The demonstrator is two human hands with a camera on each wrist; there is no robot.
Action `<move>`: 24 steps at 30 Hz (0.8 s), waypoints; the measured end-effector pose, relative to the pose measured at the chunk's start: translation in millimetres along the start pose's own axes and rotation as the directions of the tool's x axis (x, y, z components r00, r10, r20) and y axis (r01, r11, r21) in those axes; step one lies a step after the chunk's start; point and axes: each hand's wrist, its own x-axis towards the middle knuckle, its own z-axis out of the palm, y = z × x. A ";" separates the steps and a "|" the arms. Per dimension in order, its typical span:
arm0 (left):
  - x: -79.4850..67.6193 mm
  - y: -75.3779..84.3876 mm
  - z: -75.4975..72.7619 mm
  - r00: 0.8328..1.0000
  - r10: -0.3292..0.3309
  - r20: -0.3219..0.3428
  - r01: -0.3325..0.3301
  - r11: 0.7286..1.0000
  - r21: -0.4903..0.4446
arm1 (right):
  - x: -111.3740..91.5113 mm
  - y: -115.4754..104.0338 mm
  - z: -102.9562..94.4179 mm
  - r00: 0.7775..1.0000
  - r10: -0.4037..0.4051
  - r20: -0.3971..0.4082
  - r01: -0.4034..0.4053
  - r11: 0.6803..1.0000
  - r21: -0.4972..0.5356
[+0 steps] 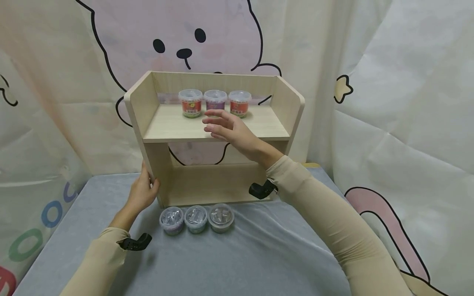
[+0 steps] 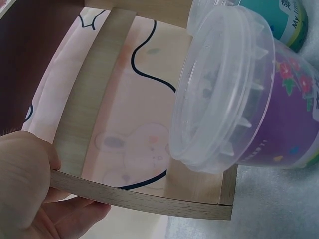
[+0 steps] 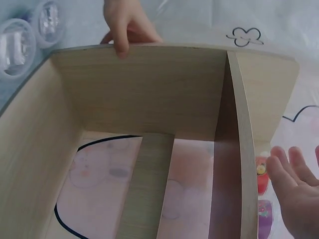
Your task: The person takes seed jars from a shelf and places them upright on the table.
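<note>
A two-tier light wooden shelf (image 1: 222,125) stands on the table. My left hand (image 1: 141,190) grips the edge of its left side panel; in the left wrist view the thumb (image 2: 47,154) lies inside the panel and the fingers are outside. My right hand (image 1: 237,133) is held before the upper tier with fingers extended and spread, nothing in them. Behind it on that tier are three lidded plastic tubs in a row: a red-labelled tub (image 1: 191,105), a purple-labelled tub (image 1: 215,96) partly hidden by the fingers, and another red-labelled tub (image 1: 239,105).
Three more clear-lidded tubs, a purple one (image 1: 172,220), a green one (image 1: 196,218) and a greyish-looking one (image 1: 221,217), stand in a row just before the shelf's base. A blue-grey cloth (image 1: 240,263) covers the table. Printed curtains (image 1: 311,49) hang behind and at both sides.
</note>
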 end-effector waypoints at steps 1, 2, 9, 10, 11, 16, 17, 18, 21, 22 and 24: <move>0.0 -0.2 0.0 1.000 0.001 0.001 -0.001 1.000 0.002 | 3.7 -0.3 -0.6 1.000 0.011 -0.007 -0.011 1.000 0.013; 0.0 0.1 -0.2 1.000 0.003 0.002 -0.003 1.000 0.002 | 7.3 -0.9 -1.1 1.000 0.023 -0.015 -0.022 0.999 0.026; 0.8 1.8 -1.2 1.000 -0.015 0.010 0.015 1.000 0.009 | 29.6 -1.4 -2.8 0.993 0.100 -0.055 -0.098 0.994 0.052; 1.0 1.6 -1.3 1.000 -0.013 0.009 0.013 1.000 0.010 | 32.8 -1.6 -2.3 0.992 0.112 -0.059 -0.108 0.992 0.057; 1.2 1.6 -1.5 1.000 -0.012 0.008 0.012 1.000 0.013 | 35.8 -1.7 -1.7 0.990 0.123 -0.063 -0.119 0.991 0.066; 1.6 1.0 -1.3 1.000 -0.006 0.013 0.006 1.000 0.023 | 48.3 -0.2 1.9 0.981 0.179 -0.068 -0.170 0.978 0.125; 1.6 1.0 -1.2 1.000 -0.005 0.012 0.004 1.000 0.022 | 50.7 0.5 2.5 0.980 0.189 -0.067 -0.179 0.976 0.125; 1.5 0.8 -1.0 1.000 -0.002 0.011 0.001 1.000 0.019 | 52.9 1.3 3.1 0.978 0.197 -0.067 -0.187 0.974 0.124; 1.5 0.0 -0.6 1.000 0.001 0.007 -0.001 1.000 0.016 | 58.8 3.2 4.9 0.975 0.210 -0.071 -0.204 0.975 0.087; 1.4 -0.1 -0.7 1.000 0.000 0.007 0.000 1.000 0.016 | 60.7 3.7 5.3 0.974 0.215 -0.074 -0.210 0.975 0.068; 1.3 -0.2 -0.9 1.000 -0.005 0.009 0.005 1.000 0.016 | 64.2 4.1 6.4 0.969 0.231 -0.090 -0.230 0.973 0.018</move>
